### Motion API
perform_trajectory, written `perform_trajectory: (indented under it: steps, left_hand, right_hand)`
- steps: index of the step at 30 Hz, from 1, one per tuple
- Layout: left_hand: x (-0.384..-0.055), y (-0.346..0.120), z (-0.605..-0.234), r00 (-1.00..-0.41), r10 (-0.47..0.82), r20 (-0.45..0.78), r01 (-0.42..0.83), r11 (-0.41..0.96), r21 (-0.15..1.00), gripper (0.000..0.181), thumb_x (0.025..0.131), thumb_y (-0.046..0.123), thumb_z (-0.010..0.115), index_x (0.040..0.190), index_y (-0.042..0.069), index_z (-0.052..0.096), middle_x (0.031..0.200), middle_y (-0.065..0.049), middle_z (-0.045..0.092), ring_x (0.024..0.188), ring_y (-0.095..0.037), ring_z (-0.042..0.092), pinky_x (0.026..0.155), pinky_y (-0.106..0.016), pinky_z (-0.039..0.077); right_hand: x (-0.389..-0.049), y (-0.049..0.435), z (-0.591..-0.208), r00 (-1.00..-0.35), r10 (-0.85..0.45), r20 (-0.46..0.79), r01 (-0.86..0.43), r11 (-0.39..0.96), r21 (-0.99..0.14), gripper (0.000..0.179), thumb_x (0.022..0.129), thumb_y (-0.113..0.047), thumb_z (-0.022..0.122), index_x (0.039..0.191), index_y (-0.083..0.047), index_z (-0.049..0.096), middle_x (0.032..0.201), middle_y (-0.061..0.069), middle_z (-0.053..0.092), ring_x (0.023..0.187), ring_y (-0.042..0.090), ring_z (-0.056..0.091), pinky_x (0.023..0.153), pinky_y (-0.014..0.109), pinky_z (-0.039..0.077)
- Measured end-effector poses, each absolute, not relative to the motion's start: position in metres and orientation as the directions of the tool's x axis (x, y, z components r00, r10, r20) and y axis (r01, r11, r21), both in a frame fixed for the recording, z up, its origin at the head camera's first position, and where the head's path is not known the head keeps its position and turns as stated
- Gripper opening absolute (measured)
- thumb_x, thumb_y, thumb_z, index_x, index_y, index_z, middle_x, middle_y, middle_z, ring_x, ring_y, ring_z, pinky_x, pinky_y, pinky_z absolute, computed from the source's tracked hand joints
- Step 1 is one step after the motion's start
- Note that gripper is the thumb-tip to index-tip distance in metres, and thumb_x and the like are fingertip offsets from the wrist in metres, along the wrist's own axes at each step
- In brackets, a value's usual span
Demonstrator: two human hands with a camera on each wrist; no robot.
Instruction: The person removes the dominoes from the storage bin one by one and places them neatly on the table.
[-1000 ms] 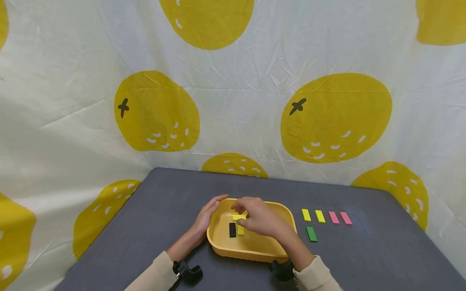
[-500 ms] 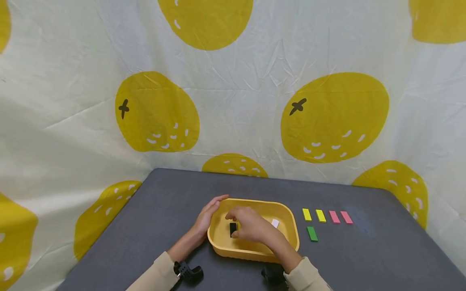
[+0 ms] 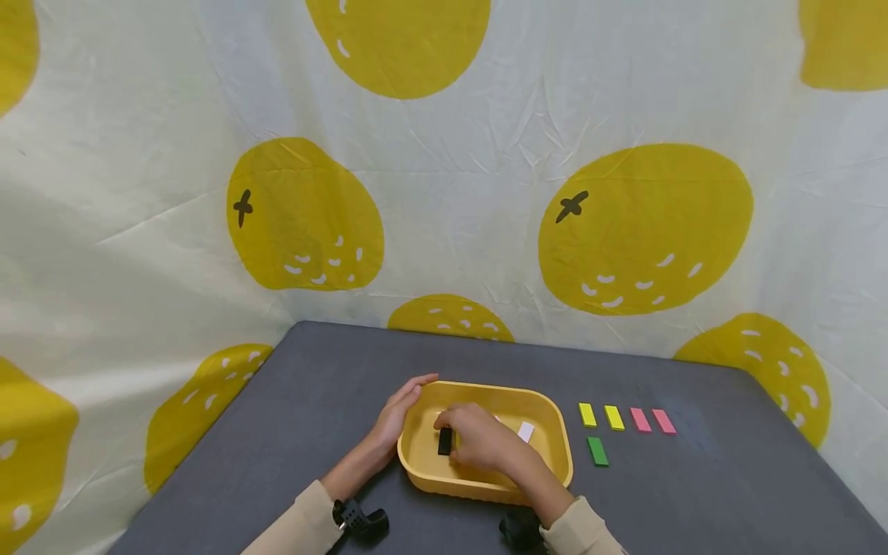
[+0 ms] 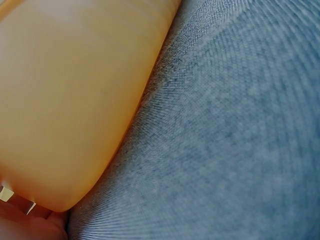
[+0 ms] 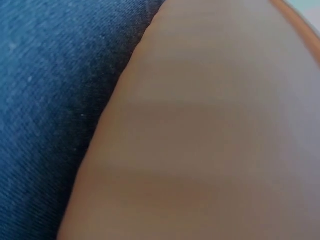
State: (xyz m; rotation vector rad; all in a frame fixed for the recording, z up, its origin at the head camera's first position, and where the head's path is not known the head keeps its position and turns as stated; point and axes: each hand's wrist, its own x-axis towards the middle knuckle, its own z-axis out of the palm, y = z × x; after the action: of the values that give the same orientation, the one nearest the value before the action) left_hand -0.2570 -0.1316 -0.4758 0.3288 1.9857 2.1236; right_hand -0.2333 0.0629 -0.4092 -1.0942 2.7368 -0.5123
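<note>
A yellow-orange plastic tray (image 3: 499, 493) stands on the table, its outer wall filling much of both wrist views. My left hand (image 3: 390, 420) rests against the tray's left side with its fingers extended along the wall. Inside the tray, my right hand (image 3: 479, 439) curls its fingers and thumb about the ends of a yellow block (image 3: 457, 439), which it mostly covers. A black block (image 3: 445, 442) lies directly left of that yellow one. Toward the tray's right end is a white block (image 3: 526, 432). Anything else beneath the right hand is hidden.
Right of the tray, two yellow blocks (image 3: 587, 415) and two pink blocks (image 3: 640, 420) lie in a row on the dark grey table (image 3: 347, 362). A green block (image 3: 597, 452) lies nearer. Behind hangs a fruit-patterned cloth (image 3: 458, 193).
My right hand has moved lower and slightly left in the tray, its fingers coming down around the yellow block. The white block has come into view. My left hand stays at the tray's side.
</note>
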Motion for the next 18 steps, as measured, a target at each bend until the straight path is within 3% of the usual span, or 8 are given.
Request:
perform_trajectory:
  steps: [18]
  left_hand:
    - [-0.2541, -0.1308, -0.4750, -0.954, 0.300, 0.020, 0.006, -0.049, 0.999, 0.050, 0.114, 0.032, 0.031, 0.157, 0.009, 0.043, 0.161, -0.011, 0.044, 0.143, -0.030, 0.047, 0.118, -0.045, 0.040]
  right_hand:
    - [-0.2299, 0.0632, -0.4129, -0.703, -0.711, -0.018, -0.643, 0.647, -0.409, 0.023, 0.081, -0.005, 0.084, 0.101, -0.015, 0.080, 0.098, -0.003, 0.071, 0.088, 0.011, 0.064, 0.080, 0.026, 0.054]
